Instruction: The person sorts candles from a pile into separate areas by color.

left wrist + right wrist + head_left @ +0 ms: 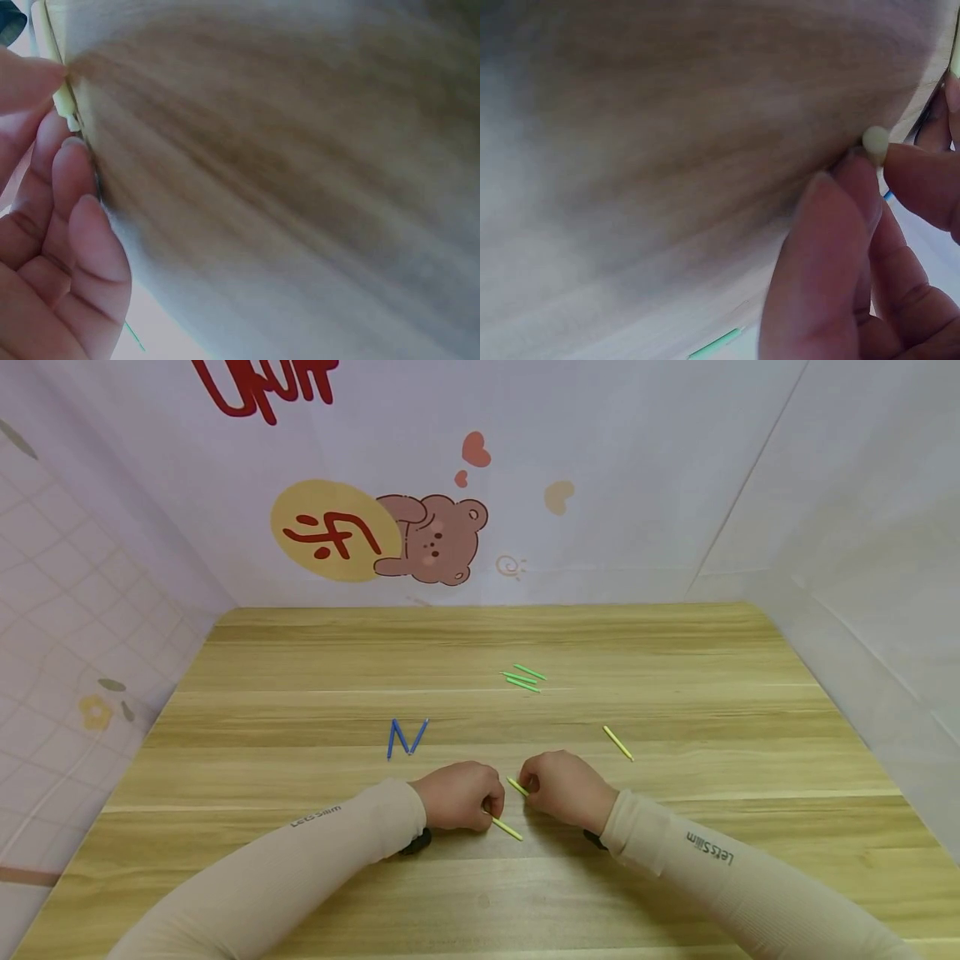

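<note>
My left hand [461,795] pinches a short yellow stick [507,830] near its far end, and the stick slants down to the right over the table. In the left wrist view, the thumb presses against this yellow stick [46,31], close to its narrow tip. Just to the right, my right hand [567,787] holds a second yellow stick [516,786] between thumb and fingertips. Its far end pokes out to the left of the fingers. The right wrist view shows the round end of that stick [875,139] between the thumb and fingers.
A third yellow stick [618,743] lies to the right on the wooden table [300,652]. Left of the hands, three blue sticks [419,737] form an N shape. Several green sticks [522,685] lie together farther back. A printed curtain [637,485] hangs behind the table.
</note>
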Demonstrator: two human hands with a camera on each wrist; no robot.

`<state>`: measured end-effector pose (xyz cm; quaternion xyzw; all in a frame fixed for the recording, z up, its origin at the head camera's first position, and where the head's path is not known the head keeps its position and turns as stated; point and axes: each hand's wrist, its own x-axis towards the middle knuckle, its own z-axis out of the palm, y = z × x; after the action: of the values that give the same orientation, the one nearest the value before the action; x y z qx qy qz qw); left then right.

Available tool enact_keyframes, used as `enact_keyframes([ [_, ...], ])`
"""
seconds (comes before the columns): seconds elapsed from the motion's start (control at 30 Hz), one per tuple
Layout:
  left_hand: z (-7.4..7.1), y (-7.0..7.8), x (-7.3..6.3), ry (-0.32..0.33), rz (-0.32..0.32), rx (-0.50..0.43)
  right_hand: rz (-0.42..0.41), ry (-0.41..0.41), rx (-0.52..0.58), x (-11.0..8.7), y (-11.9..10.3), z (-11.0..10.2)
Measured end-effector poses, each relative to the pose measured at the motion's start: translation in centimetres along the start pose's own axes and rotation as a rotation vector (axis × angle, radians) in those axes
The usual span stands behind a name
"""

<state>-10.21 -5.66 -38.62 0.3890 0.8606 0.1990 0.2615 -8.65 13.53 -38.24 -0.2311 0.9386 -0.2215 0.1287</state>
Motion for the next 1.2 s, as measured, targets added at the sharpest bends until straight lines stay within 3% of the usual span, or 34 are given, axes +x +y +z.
enact_keyframes([
  [1.2,0.07,-0.27,0.16,-0.001,0.029,0.008,-0.001,0.003,0.014,-0.39,0.56,-0.35],
])
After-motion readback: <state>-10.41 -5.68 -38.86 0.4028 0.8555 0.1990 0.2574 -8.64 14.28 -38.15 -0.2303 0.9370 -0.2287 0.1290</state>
